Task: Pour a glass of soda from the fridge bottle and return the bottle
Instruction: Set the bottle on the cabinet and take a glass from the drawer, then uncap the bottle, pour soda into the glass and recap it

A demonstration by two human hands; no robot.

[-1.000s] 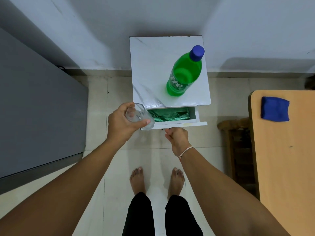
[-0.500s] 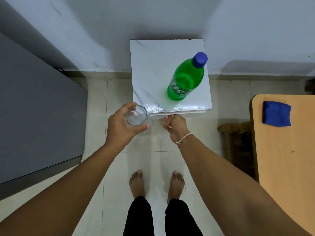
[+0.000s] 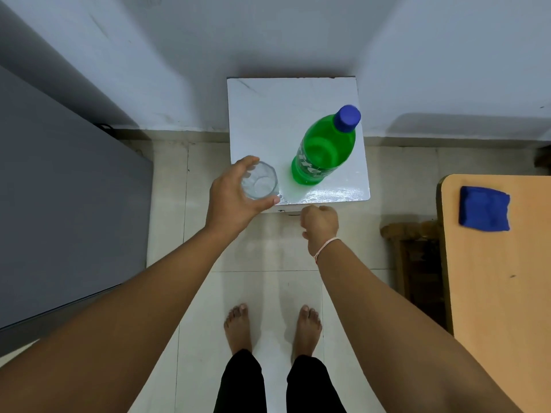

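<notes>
Your left hand (image 3: 231,201) has its grip wrapped round the clear, empty drinking glass (image 3: 258,180), thumb on the near side and fingers curled over the far rim; the glass sits at the front-left corner of the small white marble-topped desk (image 3: 268,114), and whether its base is already resting on the top or just above it, you cannot tell from this angle. The green plastic soda bottle with the blue cap (image 3: 325,150) stands upright just to the right of the glass, near it but apart; its long axis is vertical and the cap is on. Your right hand (image 3: 320,223) is clenched and holds nothing, just below the desk's front edge, directly in front of the bottle; that makes it the nearer hand for the bottle, which lies ahead of it and a little up. The likely next move is to set the glass down, then reach straight forward with the right for the bottle.
</notes>
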